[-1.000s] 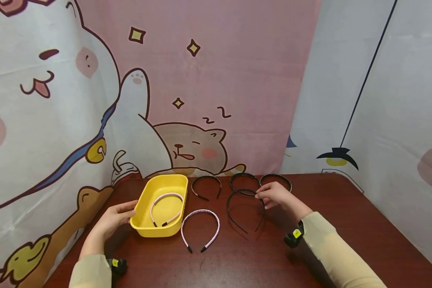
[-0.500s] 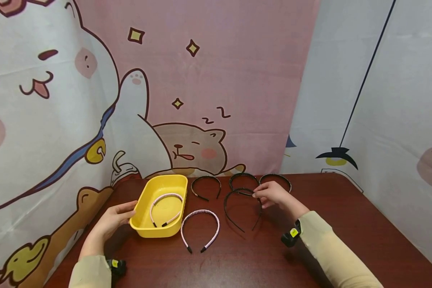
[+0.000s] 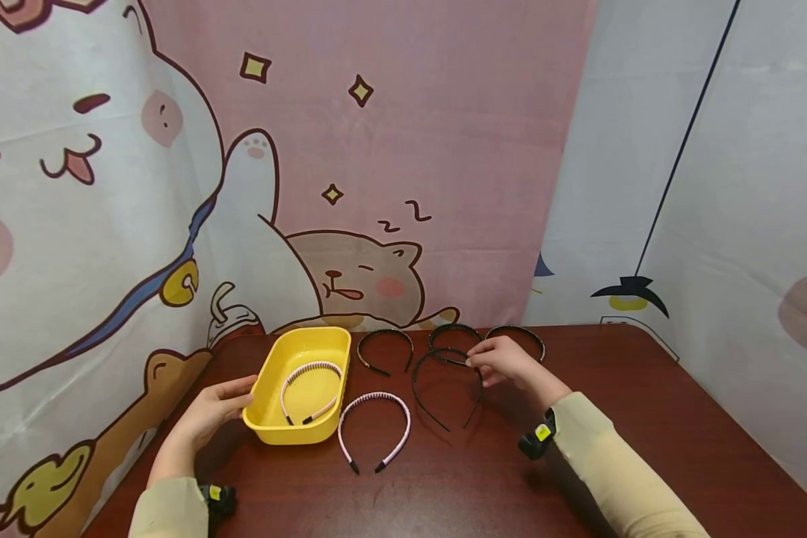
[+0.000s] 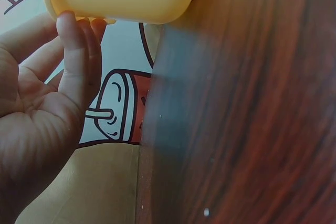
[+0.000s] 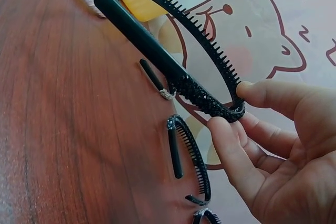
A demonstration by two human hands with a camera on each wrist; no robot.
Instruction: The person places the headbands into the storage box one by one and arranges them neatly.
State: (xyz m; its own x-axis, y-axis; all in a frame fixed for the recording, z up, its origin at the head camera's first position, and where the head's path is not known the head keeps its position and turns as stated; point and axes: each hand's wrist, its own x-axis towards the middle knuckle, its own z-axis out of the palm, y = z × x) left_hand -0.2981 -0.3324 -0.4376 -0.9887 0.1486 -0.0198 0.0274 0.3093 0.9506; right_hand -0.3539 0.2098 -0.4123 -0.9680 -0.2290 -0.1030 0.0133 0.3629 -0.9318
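Head view: black comb-toothed headband (image 5: 178, 74) held up over the table (image 3: 410, 501), right of centre, arch to the far side, free ends toward the near side. Right hand (image 3: 507, 360) pinches it on the right side of the arch, thumb and fingertips closed on the band, remaining fingers bent. Right wrist view: teeth line the inner face; dark glitter covers the outer face by the grip.

Left of it, a pink-and-white headband (image 3: 376, 394) lies on the table, free ends near. Just beside, farther left, yellow tray (image 3: 302, 433); inside, a second pale pink headband (image 3: 312, 365), leaning toward the right wall. Left hand (image 3: 205, 411) holds the tray's left edge, fingers bent, tips against the rim.

Far edge of the table: dark headband with glittery tips (image 3: 385, 331) just right of the tray; then far middle black headband (image 3: 454, 326), partly overlapped in view by the held one; then far right black headband (image 3: 515, 327), partly behind the right hand. Beyond, a cartoon-print curtain (image 3: 444, 112). Pale sleeves (image 3: 619, 463) on both arms.
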